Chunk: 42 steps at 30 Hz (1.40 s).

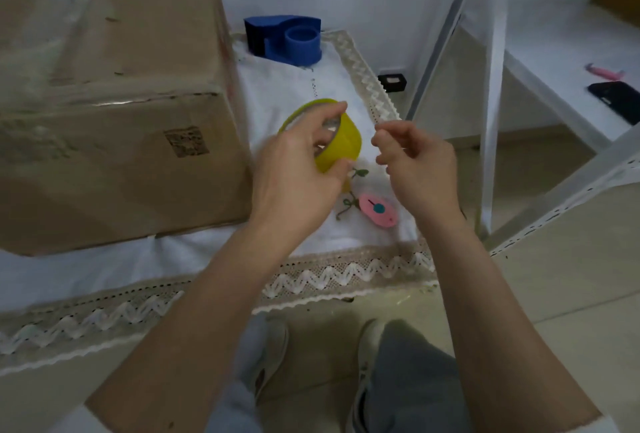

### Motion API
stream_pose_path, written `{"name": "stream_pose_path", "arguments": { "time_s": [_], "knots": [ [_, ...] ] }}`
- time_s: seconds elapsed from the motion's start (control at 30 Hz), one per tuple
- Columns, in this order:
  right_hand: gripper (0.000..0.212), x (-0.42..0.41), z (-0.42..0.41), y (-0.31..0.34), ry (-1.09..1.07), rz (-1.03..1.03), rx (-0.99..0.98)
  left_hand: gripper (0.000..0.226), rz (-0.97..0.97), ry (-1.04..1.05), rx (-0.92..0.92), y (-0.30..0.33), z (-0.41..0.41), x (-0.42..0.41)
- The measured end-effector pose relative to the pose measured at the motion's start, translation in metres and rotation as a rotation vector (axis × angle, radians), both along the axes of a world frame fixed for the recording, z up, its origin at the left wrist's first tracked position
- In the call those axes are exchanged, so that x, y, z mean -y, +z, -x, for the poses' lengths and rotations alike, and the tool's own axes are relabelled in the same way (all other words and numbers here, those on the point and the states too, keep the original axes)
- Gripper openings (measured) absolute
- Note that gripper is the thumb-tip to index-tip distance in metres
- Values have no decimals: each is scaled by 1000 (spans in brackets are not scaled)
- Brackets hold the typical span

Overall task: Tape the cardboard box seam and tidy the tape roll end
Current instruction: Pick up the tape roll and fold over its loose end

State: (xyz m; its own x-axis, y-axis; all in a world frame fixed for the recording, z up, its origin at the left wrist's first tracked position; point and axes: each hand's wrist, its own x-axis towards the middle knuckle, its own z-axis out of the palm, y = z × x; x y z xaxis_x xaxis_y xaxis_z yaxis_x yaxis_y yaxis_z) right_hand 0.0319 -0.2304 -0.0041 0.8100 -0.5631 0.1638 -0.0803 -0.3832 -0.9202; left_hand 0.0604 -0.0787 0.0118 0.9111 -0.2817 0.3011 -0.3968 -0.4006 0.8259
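A large cardboard box (pixel 114 93) stands on the white cloth at the left, with clear tape shining along its top edge. My left hand (pixel 294 172) grips a yellow tape roll (pixel 341 141) just right of the box, fingers across its open core. My right hand (pixel 412 158) hovers a little to the right of the roll, its thumb and forefinger pinched together. Whether a clear tape end runs between the roll and those fingers is too faint to tell.
A blue tape dispenser (pixel 287 39) sits at the back of the table. A pink box cutter (pixel 377 209) lies on the lace-edged tablecloth (pixel 346 276) below my hands. White metal shelving (pixel 491 86) stands at the right, with a black phone (pixel 616 100) on it.
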Motion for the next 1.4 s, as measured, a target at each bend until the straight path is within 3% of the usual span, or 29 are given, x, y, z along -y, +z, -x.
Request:
{"name": "stream_pose_path", "arguments": {
  "time_s": [0.13,0.37,0.57,0.77,1.0,1.2,1.4],
  "knots": [
    [18,-2,-9,7,-31,-195,40,62,252,-1,-41,-10,-17,12],
    [38,-13,-10,9,75,-449,-7,66,507,-72,-58,-23,-20,30],
    [49,-10,-14,0,155,-680,-51,69,554,-129,-87,-36,-19,31],
    [36,-15,-15,-9,137,-710,-129,68,571,-141,-125,-45,-23,27],
    [27,-19,-23,-7,210,-804,31,68,576,-121,-94,-46,-29,23],
    [31,-21,-23,-7,312,-813,58,69,609,-100,-131,-47,-32,19],
    [35,-18,-25,-10,276,-799,98,75,490,-167,-135,-49,-33,16]
  ]
}}
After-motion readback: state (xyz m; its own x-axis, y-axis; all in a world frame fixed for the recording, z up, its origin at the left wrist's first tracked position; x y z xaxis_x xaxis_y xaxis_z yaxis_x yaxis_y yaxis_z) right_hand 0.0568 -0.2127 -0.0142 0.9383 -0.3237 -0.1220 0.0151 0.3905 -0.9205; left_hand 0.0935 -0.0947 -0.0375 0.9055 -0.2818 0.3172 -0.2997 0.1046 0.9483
